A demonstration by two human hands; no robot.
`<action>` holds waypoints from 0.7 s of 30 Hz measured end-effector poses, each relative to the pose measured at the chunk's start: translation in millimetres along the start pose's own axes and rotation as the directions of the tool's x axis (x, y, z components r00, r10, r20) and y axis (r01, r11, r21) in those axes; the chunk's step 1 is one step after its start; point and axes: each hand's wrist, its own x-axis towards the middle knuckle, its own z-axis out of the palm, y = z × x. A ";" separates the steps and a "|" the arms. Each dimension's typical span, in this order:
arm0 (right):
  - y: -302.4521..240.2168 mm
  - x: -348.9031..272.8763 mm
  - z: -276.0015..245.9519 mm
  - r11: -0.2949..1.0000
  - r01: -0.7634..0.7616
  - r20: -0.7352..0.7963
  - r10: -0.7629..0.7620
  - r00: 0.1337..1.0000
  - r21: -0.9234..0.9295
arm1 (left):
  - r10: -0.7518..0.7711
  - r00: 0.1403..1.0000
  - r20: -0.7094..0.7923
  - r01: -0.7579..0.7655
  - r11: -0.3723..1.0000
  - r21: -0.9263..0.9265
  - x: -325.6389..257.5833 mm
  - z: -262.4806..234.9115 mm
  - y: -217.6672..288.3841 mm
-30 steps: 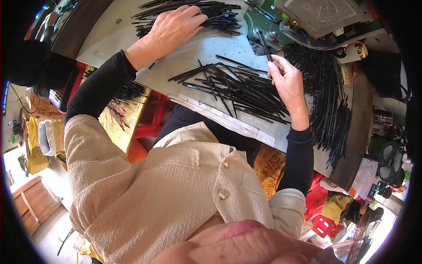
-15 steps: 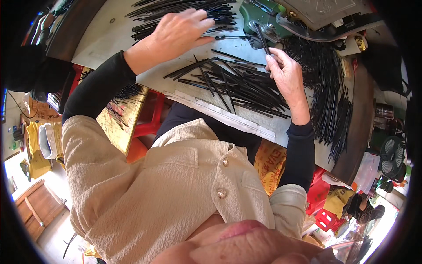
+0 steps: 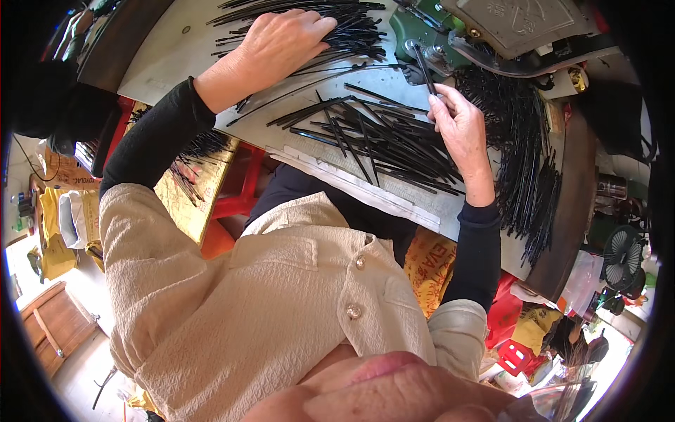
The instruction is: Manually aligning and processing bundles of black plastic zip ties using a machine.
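- Right hand (image 3: 460,130) fingers pinch one thin black strip (image 3: 424,69); its long axis runs up and slightly left from the fingertips toward the green machine (image 3: 422,32).
- Left hand (image 3: 278,43) fingers lie loosely spread, palm down on the far strip pile (image 3: 330,17).
- Loose strips (image 3: 380,141) are fanned on the grey table (image 3: 176,56) between both hands, nearer the right.
- Hanging bundle (image 3: 524,148) lies right of the right wrist.

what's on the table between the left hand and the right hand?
Head view: between the left hand and the right hand lies a loose scatter of thin black strips on the grey worktable. The right hand holds one black strip upright.
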 end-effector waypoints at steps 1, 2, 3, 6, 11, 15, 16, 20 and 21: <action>0.0 0.3 0.9 1.000 -0.005 0.001 0.005 1.000 0.007 | -0.004 1.000 -0.016 0.004 1.000 -0.008 2.0 -0.9 1.9; -0.7 0.7 1.7 1.000 -0.010 0.001 0.010 1.000 0.013 | 0.014 1.000 -0.028 -0.014 1.000 -0.006 4.8 -3.5 3.7; -0.9 1.0 2.1 1.000 -0.015 0.001 0.015 1.000 0.020 | 0.031 0.999 -0.041 -0.031 1.000 -0.004 8.5 -8.1 5.4; -0.4 1.5 1.5 1.000 0.002 0.008 -0.002 1.000 0.006 | 0.055 0.998 -0.006 -0.054 0.998 0.029 10.5 -9.3 2.3; 1.0 0.5 0.1 0.991 -0.038 0.035 0.033 0.999 0.129 | 0.050 0.995 0.088 -0.055 0.997 0.053 14.2 -8.5 1.4; -3.5 -0.6 -0.9 0.985 -0.054 0.045 0.047 0.998 0.161 | 0.083 0.990 0.115 -0.088 0.996 0.034 21.4 -2.1 0.6; -3.4 -0.5 -0.8 0.986 -0.053 0.046 0.046 0.998 0.156 | 0.082 0.989 0.126 -0.086 0.996 0.031 22.1 0.2 1.1; -3.6 -0.2 -0.2 0.989 -0.045 0.042 0.039 0.998 0.143 | 0.072 0.987 0.144 -0.069 0.997 -0.021 16.8 7.3 9.6; -3.9 -0.3 -0.1 0.989 -0.042 0.040 0.037 0.999 0.142 | 0.079 0.990 0.121 -0.074 0.996 -0.042 14.1 10.6 9.1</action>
